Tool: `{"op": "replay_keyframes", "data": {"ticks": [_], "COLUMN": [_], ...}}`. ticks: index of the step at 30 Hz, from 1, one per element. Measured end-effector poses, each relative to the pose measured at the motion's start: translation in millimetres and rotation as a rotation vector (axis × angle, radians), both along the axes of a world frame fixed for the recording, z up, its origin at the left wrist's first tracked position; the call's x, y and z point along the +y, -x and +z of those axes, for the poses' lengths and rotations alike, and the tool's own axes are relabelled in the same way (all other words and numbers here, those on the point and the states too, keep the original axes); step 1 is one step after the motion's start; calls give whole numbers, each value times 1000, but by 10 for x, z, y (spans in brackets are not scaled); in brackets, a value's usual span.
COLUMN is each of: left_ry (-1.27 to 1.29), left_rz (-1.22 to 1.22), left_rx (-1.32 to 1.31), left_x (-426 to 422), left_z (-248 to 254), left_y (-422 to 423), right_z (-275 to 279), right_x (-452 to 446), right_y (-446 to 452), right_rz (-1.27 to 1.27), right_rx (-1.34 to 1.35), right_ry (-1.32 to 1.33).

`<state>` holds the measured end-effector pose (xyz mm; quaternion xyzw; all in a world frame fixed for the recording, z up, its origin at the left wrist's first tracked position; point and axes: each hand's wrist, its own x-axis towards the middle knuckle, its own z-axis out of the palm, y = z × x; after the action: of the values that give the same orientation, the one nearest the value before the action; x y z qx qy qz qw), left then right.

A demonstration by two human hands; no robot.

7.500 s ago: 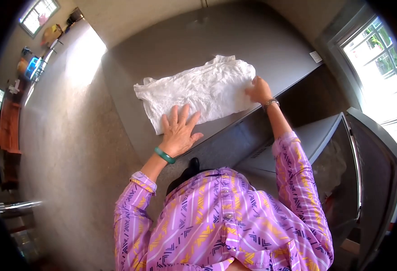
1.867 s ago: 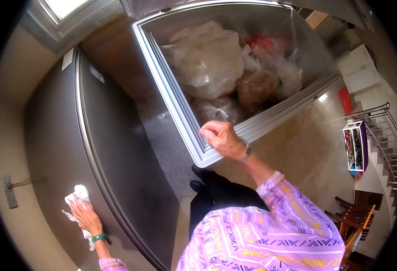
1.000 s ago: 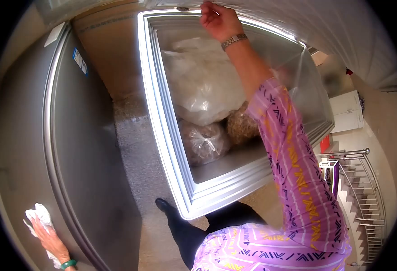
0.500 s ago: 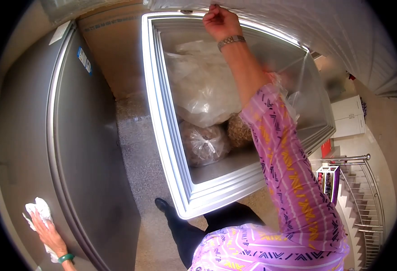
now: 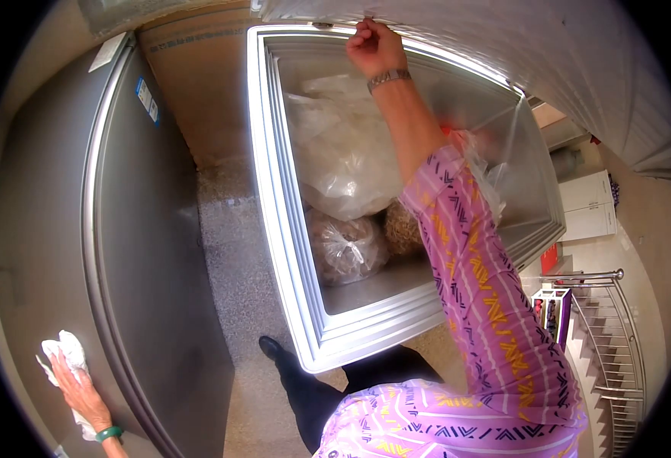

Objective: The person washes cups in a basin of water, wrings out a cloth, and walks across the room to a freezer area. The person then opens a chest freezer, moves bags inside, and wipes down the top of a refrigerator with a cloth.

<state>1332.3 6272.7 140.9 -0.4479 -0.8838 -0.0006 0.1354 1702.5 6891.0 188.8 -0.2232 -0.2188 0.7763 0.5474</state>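
My left hand [image 5: 80, 389], with a green bangle at the wrist, lies over a crumpled white cloth [image 5: 74, 353] and presses it against the grey door of an upright refrigerator [image 5: 38, 252]. My right hand [image 5: 376, 49], wearing a metal watch, reaches across an open chest freezer [image 5: 293, 282] to its far rim, beside the raised lid [image 5: 503, 46]. Its fingers are curled closed; what they grip, if anything, is hidden. Inside the freezer sit a large cloudy plastic bag [image 5: 343, 156], a knotted clear bag [image 5: 347, 248] and brown, stringy-looking contents [image 5: 403, 227], partly behind my sleeve.
A narrow strip of speckled floor [image 5: 236, 244] separates the refrigerator from the freezer. Brown cardboard [image 5: 198, 84] stands behind that gap. On the right are a white cabinet [image 5: 589, 204] and a staircase with a metal railing [image 5: 625, 328]. My legs are close to the freezer's front edge.
My right hand has shifted slightly down along the lid side, fingers still curled. The view has moved a little. My left hand stays on the cloth at nearly the same spot.
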Motion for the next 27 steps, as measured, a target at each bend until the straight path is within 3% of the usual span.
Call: {"op": "replay_keyframes", "data": {"ticks": [10,21,27], "left_ry": [11,3,7], "left_rz": [9,-19,-4], "left_rx": [15,26,16], "left_x": [21,23,19], "left_z": [8,14,11], "left_y": [-13,-24,-15], "right_z": [46,157,133], "right_x": [-147,-143,-113], "right_y": [-64,31,74], "right_rz": [-19,23,41], "right_rx": [-49,502,455], "right_ry": [-58,310,269]}}
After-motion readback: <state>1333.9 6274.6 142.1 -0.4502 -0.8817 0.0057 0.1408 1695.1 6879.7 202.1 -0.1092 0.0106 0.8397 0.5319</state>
